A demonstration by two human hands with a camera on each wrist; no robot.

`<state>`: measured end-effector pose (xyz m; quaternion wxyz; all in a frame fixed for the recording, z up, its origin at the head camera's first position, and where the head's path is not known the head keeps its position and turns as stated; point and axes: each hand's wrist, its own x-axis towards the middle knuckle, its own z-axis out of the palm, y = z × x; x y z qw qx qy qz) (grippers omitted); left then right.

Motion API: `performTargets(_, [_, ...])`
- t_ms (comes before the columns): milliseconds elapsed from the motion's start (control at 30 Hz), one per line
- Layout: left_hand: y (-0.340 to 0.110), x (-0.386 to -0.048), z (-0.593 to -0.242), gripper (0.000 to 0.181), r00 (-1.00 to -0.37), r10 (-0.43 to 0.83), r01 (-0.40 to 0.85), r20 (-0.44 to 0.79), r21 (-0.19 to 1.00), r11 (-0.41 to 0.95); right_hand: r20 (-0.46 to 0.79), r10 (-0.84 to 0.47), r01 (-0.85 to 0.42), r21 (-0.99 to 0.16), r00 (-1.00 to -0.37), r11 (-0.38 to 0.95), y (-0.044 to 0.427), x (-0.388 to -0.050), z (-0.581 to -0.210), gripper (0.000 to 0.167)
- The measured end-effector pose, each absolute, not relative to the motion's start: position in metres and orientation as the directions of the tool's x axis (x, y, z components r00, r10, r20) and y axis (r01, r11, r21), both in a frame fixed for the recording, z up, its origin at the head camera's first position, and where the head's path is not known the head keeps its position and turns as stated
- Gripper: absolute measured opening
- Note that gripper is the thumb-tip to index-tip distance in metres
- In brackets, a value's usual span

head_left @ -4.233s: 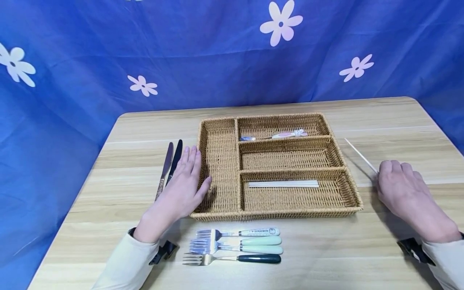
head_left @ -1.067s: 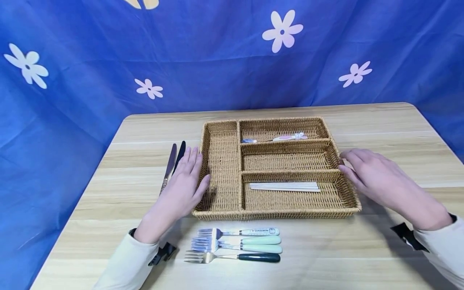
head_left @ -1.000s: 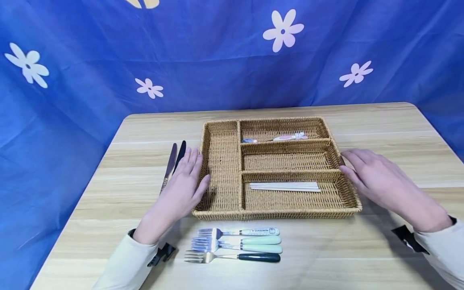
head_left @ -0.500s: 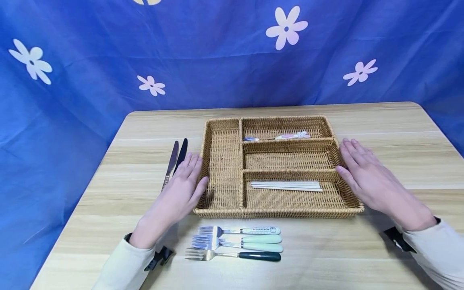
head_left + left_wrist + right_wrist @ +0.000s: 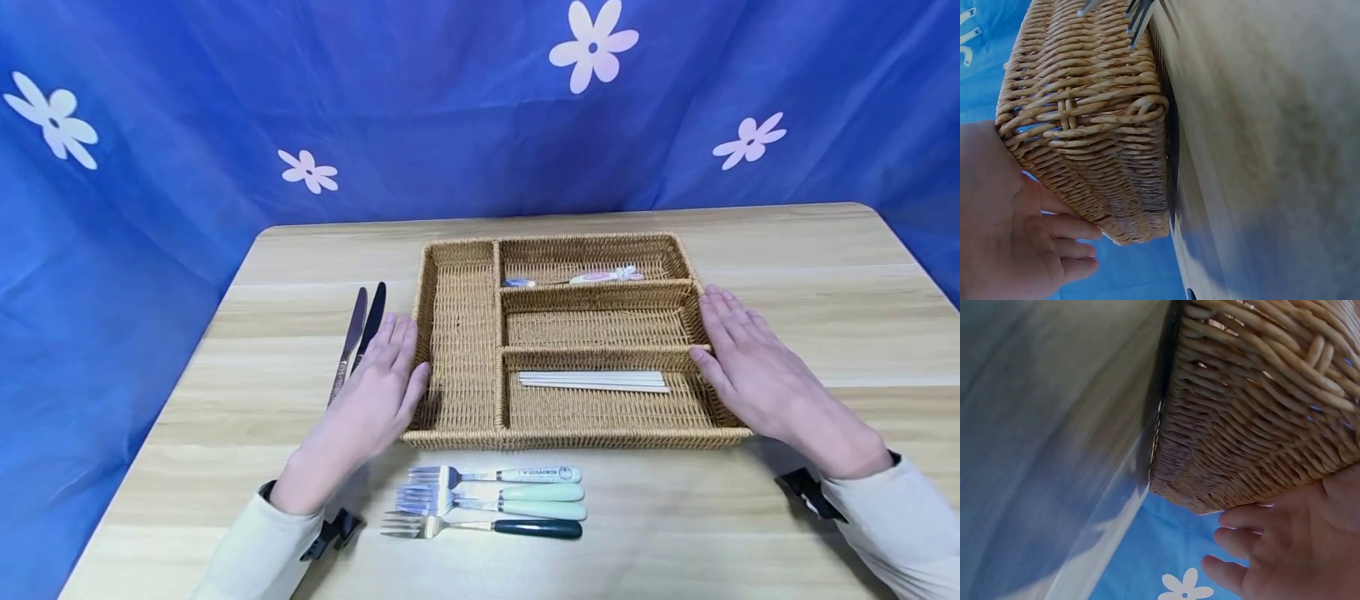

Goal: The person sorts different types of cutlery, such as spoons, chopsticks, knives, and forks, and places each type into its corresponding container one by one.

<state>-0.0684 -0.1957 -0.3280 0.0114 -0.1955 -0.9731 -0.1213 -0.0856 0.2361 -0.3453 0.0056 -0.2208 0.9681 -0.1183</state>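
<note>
A woven wicker cutlery tray [image 5: 461, 333] with several compartments lies on the table. My left hand [image 5: 367, 392] rests along its left side, fingers extended and thumb by the rim. On the opposite side, my right hand [image 5: 772, 375] lies against the right rim, fingers likewise extended. Both wrist views show the fingers beside the woven outer wall [image 5: 1104, 169], holding nothing else. White chopsticks [image 5: 592, 380] lie in the front right compartment. A spoon [image 5: 603, 276] with a pink-and-white animal-shaped handle lies in the back one.
Two table knives [image 5: 348, 342] lie left of the tray, partly behind the left hand. In front of the tray are several forks, including a dark-green-handled fork [image 5: 536, 528] and one with a printed handle [image 5: 536, 475]. A blue flowered cloth [image 5: 450, 117] hangs behind the table.
My right hand, earlier gripping a white stick right of the tray, has moved left onto the tray's side and its fingers have straightened. That stick no longer shows there. The left hand stays put.
</note>
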Motion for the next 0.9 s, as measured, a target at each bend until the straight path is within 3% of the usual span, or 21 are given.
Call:
performTargets(467, [-0.195,-0.069,-0.327,0.059,-0.925,0.374,0.377,0.059,0.239,0.895,0.083,-0.416,-0.423,-0.238,-0.906,0.874,0.236,-0.084,-0.348,0.063])
performTargets(600, [-0.194,-0.068,-0.325,0.057,-0.911,0.396,0.412,0.114,0.199,0.889,0.081,-0.413,-0.42,-0.236,-0.907,0.876,0.236,-0.084,-0.35,0.062])
performTargets(733, [-0.19,-0.061,-0.318,0.045,-0.844,0.454,0.503,0.285,0.126,0.855,0.062,-0.407,-0.41,-0.232,-0.911,0.882,0.235,-0.085,-0.349,0.063])
performTargets(833, [-0.18,-0.049,-0.309,0.027,-0.74,0.525,0.611,0.419,0.093,0.786,0.055,-0.408,-0.409,-0.231,-0.911,0.883,0.235,-0.085,-0.349,0.063])
performTargets(900, [-0.172,-0.037,-0.304,0.016,-0.675,0.596,0.69,0.434,0.086,0.719,0.053,-0.409,-0.409,-0.229,-0.911,0.883,0.236,-0.086,-0.349,0.063])
